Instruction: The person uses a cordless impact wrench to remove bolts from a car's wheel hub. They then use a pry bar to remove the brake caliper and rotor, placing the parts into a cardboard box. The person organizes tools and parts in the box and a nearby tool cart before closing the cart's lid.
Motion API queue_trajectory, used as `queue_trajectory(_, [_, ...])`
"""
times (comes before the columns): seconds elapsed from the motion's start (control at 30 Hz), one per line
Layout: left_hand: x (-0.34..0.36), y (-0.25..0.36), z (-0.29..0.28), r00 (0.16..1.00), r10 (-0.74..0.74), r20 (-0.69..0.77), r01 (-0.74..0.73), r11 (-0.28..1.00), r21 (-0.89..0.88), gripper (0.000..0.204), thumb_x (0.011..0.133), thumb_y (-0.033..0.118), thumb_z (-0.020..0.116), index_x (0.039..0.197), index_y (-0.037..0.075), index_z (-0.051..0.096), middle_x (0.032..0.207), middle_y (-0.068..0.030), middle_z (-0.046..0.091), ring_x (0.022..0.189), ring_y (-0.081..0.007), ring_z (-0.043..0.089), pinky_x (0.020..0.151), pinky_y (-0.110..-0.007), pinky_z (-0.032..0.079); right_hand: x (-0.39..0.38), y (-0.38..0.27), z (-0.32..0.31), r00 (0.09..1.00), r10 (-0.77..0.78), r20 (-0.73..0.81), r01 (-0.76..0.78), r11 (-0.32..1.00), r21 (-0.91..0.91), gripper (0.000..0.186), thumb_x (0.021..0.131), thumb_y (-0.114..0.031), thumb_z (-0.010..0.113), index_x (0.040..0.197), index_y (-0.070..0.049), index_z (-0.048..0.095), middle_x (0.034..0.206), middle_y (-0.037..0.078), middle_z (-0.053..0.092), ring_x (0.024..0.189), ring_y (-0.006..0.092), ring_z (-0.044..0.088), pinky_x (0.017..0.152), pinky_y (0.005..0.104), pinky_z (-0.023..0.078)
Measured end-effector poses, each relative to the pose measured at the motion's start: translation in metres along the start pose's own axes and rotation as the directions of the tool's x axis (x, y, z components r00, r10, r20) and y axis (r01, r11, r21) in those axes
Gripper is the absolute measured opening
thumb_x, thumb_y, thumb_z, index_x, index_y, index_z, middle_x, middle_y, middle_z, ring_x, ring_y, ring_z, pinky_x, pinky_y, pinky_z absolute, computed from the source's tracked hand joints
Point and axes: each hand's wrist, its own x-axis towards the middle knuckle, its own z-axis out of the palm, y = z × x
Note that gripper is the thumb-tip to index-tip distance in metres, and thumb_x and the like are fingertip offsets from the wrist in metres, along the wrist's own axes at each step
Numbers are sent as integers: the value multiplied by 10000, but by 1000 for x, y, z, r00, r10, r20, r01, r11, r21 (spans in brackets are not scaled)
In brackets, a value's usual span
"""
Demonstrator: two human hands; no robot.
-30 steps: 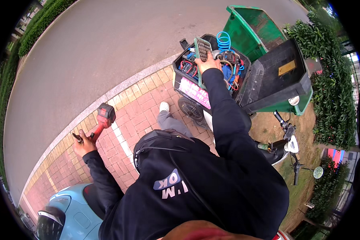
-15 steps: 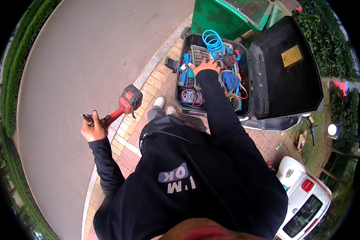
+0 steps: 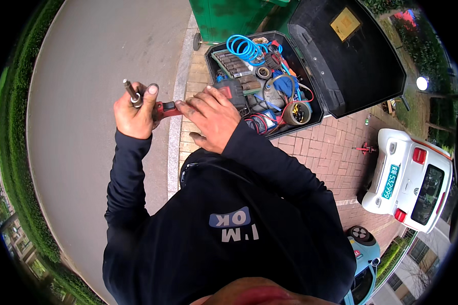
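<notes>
A red-and-black cordless impact wrench (image 3: 166,109) lies across in front of me, a metal shaft standing up at its far left end. Round its head end, my left hand (image 3: 136,113) is closed, thumb up beside the shaft. My right hand (image 3: 208,119) lies over the handle near the black battery (image 3: 230,94), fingers stretched out and thumb apart. Behind the battery stands an open black toolbox (image 3: 318,109). It holds a row of sockets (image 3: 231,63), a coiled blue air hose (image 3: 245,49), a roll of tape (image 3: 263,72) and a round tub (image 3: 296,113) of small parts.
The toolbox lid (image 3: 351,66) leans open to the right. A green wheeled bin (image 3: 229,20) stands behind the box. Grey road (image 3: 96,203) runs along the left, past a stone kerb (image 3: 174,147). A white car (image 3: 409,180) and a light-blue car (image 3: 364,254) are at the right.
My right hand has left the sockets in the toolbox and come to the impact wrench's handle. The wrench has turned, its battery now in front of the box. The view has shifted.
</notes>
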Motion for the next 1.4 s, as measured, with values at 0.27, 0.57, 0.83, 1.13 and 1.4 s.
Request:
queue_trajectory(0.27, [32,18,76,945,-55,322,130,968,-216,298,973,223,654,760,42,551,654,7,549,597,-62,495,543,-248,421,-16,28,11,956,229,-183,-276,914,-297,408,851,-144,561,1244,-42,595,851,65,642,845,229,635,888,404,478])
queue_trajectory(0.57, [67,6,173,653,85,753,468,737,-489,353,1042,376,465,935,46,531,744,-96,615,694,-192,633,668,-325,526,-84,41,-61,881,472,-30,-470,866,-172,893,668,-184,769,1446,7,375,918,147,625,871,308,640,763,392,515])
queue_trajectory(0.83, [121,-153,255,695,-618,368,645,310,-698,338,1035,398,442,875,101,466,678,-80,550,537,-239,536,517,-419,507,-109,94,-109,901,221,373,-49,907,-419,710,801,-190,644,1480,-196,435,741,102,657,631,261,671,572,385,536])
queue_trajectory(1.13, [119,-160,227,784,-538,310,523,841,138,287,987,271,560,998,-7,628,796,-121,684,619,-231,683,524,-346,574,-78,203,-82,798,528,291,-407,828,-386,613,800,-197,673,1392,-217,514,1026,148,706,898,320,693,748,455,545])
queue_trajectory(1.4, [105,-127,213,637,-445,630,767,285,-575,315,1051,261,434,1134,-22,544,1134,-215,662,1041,-347,677,848,-436,597,-92,170,-61,962,226,151,-177,943,-283,748,755,-273,747,1451,-244,474,862,81,602,815,284,664,715,412,528])
